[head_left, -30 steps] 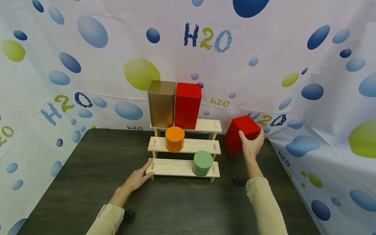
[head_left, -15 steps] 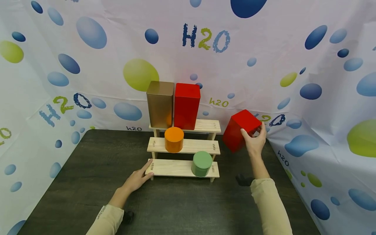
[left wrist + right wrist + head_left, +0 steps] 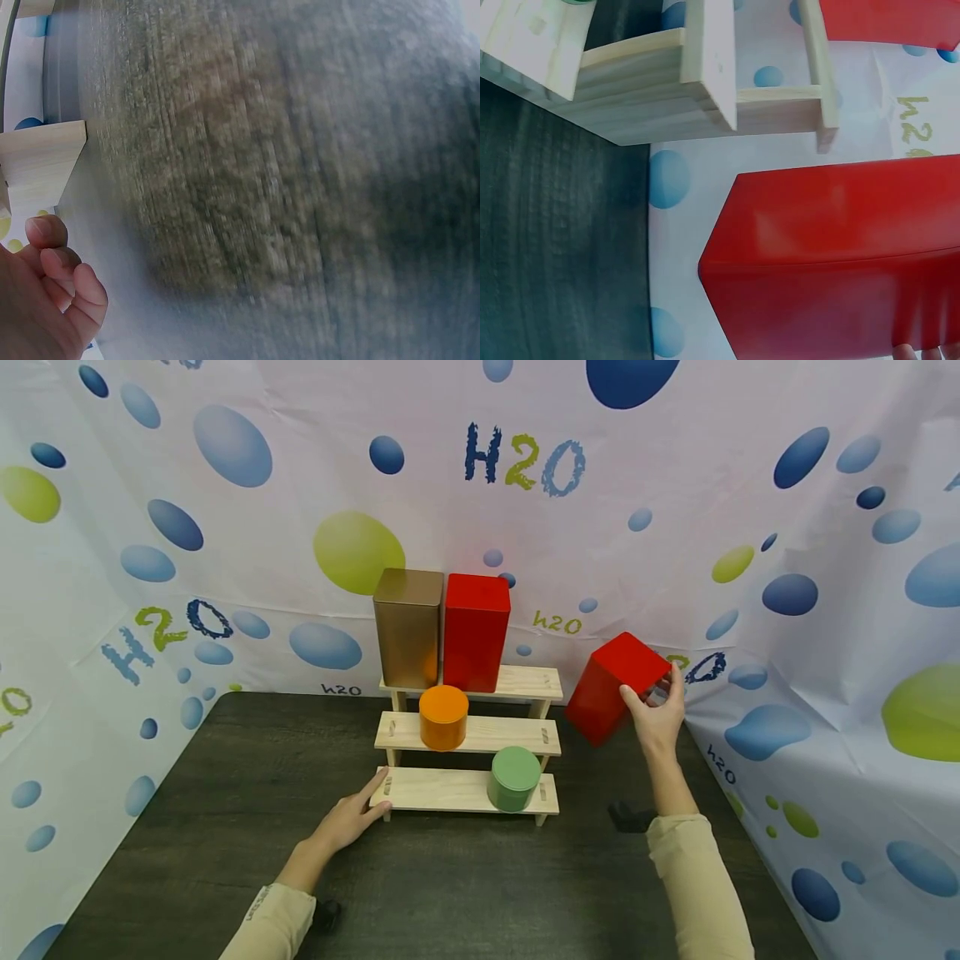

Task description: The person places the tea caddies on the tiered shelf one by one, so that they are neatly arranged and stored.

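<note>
My right hand [image 3: 658, 718] grips a tall red tin [image 3: 611, 689] near its top, right of the wooden step shelf [image 3: 431, 785]. The tin leans, and in the right wrist view its lower end [image 3: 780, 225] appears off the table; only a few fingertips [image 3: 904, 352] show there. My left hand [image 3: 345, 818] rests at the left end of the lowest step, forefinger on top and thumb at the front edge. In the left wrist view its other fingers [image 3: 88, 296] are loosely bent beside the shelf's end [image 3: 45, 157].
On the top step stand a gold tin [image 3: 408, 631] and another red tin [image 3: 476, 635]. An orange round tin [image 3: 443, 718] sits on the middle step, a green one [image 3: 514, 779] on the lowest. A printed curtain [image 3: 555, 543] encloses the dark table [image 3: 465, 885].
The right hand has raised the red tin slightly and tilted it further, its top moving up. My left hand stays at the shelf's end. The view has shifted a little.
</note>
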`<state>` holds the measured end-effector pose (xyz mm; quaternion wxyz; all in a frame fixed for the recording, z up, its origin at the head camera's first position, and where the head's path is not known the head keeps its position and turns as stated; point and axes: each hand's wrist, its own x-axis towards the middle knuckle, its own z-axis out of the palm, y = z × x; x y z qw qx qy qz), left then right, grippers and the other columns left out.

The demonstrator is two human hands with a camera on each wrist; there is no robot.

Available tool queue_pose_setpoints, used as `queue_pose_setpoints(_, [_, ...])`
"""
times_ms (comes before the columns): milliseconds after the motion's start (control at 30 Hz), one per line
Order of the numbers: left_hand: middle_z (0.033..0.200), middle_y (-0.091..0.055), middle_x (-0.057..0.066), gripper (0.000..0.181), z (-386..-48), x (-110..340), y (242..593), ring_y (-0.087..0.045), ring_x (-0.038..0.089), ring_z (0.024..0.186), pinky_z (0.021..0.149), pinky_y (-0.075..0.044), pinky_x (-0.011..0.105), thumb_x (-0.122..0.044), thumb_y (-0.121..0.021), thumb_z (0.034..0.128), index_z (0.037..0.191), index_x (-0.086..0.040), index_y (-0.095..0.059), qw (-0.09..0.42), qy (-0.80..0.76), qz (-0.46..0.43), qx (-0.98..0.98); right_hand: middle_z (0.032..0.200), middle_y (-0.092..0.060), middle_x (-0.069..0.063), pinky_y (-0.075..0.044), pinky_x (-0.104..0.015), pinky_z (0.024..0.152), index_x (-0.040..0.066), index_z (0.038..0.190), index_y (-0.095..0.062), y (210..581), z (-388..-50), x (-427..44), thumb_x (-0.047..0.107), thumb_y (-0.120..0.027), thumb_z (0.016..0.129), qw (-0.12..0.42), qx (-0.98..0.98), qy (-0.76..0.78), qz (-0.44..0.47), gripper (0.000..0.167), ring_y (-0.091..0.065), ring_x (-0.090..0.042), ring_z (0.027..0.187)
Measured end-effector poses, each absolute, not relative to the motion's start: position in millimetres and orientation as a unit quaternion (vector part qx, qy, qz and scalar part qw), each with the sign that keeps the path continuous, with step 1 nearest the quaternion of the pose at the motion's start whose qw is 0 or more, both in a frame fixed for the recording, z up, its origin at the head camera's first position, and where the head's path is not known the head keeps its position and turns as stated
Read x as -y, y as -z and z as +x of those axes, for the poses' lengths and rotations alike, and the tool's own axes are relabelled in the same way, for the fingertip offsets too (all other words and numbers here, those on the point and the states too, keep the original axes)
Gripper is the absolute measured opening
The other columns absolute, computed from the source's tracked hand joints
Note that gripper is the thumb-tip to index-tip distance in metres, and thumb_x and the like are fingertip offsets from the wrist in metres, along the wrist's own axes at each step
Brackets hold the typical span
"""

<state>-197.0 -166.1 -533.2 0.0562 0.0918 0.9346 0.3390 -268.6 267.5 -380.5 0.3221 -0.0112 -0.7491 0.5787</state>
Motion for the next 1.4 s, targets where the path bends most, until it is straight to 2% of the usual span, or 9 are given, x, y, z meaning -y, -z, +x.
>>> queue_pose_setpoints(133, [0.132, -0.043, 0.029, 0.066, -197, 166, 533, -0.049, 0.046, 0.112, 0.087, -0.039, 0.058, -0.042, -0.049, 0.0926, 0.146, -0.014, -0.022, 0.057, -0.338, 0.092, -0.935, 0.130, -0.042, -0.021, -0.043, -0.043, 0.090, -0.002, 0.141, -0.029, 369, -263, -266, 0.008, -0.066, 0.077, 0.337, 0.741, -0.581, 0.005, 0.074, -0.042, -0.014, 0.105])
queue_pose_setpoints(367, [0.131, -0.044, 0.030, 0.066, -196, 166, 533, -0.050, 0.045, 0.110, 0.087, -0.040, 0.058, -0.042, -0.049, 0.0928, 0.146, -0.013, -0.022, 0.056, -0.337, 0.095, -0.935, 0.133, -0.041, -0.018, -0.046, -0.016, 0.079, 0.000, 0.143, -0.025, 357, -262, -270, 0.009, -0.066, 0.076, 0.342, 0.718, -0.606, 0.026, 0.079, -0.041, -0.007, 0.104])
queue_pose_setpoints(633, [0.132, -0.043, 0.029, 0.066, -196, 166, 532, -0.050, 0.045, 0.111, 0.088, -0.040, 0.058, -0.041, -0.049, 0.0928, 0.146, -0.013, -0.022, 0.057, -0.340, 0.094, -0.934, 0.133, -0.041, -0.014, -0.047, -0.024, 0.086, 0.003, 0.143, -0.026, 347, -263, -268, 0.010, -0.066, 0.076, 0.346, 0.709, -0.613, 0.044, 0.078, -0.042, -0.010, 0.108])
queue_pose_setpoints(967, [0.133, -0.042, 0.028, 0.067, -197, 166, 534, -0.050, 0.045, 0.111, 0.089, -0.039, 0.058, -0.041, -0.049, 0.0926, 0.146, -0.013, -0.022, 0.055, -0.348, 0.095, -0.931, 0.134, -0.040, -0.017, -0.046, -0.030, 0.091, 0.000, 0.142, -0.026, 332, -259, -255, 0.011, -0.065, 0.076, 0.353, 0.703, -0.615, 0.065, 0.078, -0.042, -0.013, 0.111])
queue_pose_setpoints(1200, [0.131, -0.044, 0.029, 0.066, -197, 167, 534, -0.052, 0.045, 0.108, 0.086, -0.041, 0.057, -0.040, -0.050, 0.0924, 0.146, -0.013, -0.023, 0.053, -0.341, 0.095, -0.934, 0.128, -0.043, -0.014, -0.046, -0.015, 0.080, -0.003, 0.140, -0.029, 327, -259, -243, 0.010, -0.062, 0.074, 0.350, 0.699, -0.617, 0.095, 0.075, -0.041, -0.011, 0.109])
queue_pose_setpoints(1400, [0.128, -0.047, 0.030, 0.066, -197, 166, 535, -0.055, 0.044, 0.104, 0.083, -0.043, 0.056, -0.040, -0.050, 0.0924, 0.146, -0.013, -0.023, 0.051, -0.338, 0.099, -0.935, 0.127, -0.043, -0.013, -0.046, -0.015, 0.079, -0.005, 0.139, -0.028, 326, -261, -231, 0.010, -0.062, 0.073, 0.334, 0.691, -0.627, 0.133, 0.076, -0.042, -0.011, 0.109])
